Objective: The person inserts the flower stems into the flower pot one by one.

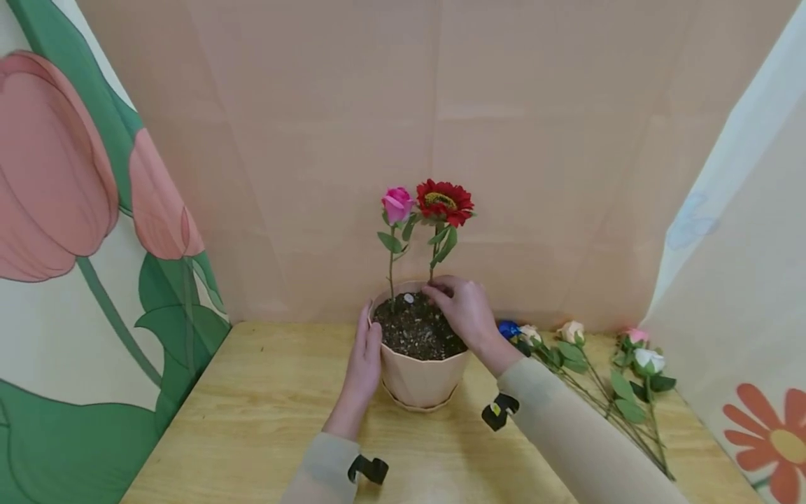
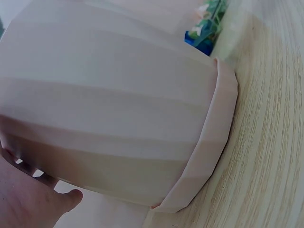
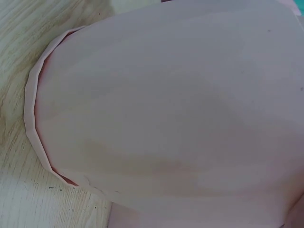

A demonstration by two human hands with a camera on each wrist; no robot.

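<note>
A pale pink faceted flowerpot (image 1: 425,378) filled with dark soil (image 1: 415,332) stands on its saucer (image 1: 418,406). Upright in the soil at the left is a pink rose (image 1: 398,206). To its right rises a red flower (image 1: 446,201) with a yellow-ringed centre; my right hand (image 1: 466,311) pinches its stem low down, near the soil at the pot's back right. My left hand (image 1: 363,353) rests against the pot's left side with fairly straight fingers. In the left wrist view that hand (image 2: 28,194) lies along the pot wall (image 2: 104,95). Mostly pot wall (image 3: 156,109) fills the right wrist view.
Several loose stemmed flowers lie on the wooden table (image 1: 271,399) at the right, among them a blue one (image 1: 508,329), a peach rose (image 1: 571,332) and a white rose (image 1: 649,360). A small white piece (image 1: 408,298) sits on the soil. Behind hangs a pinkish backdrop (image 1: 327,154).
</note>
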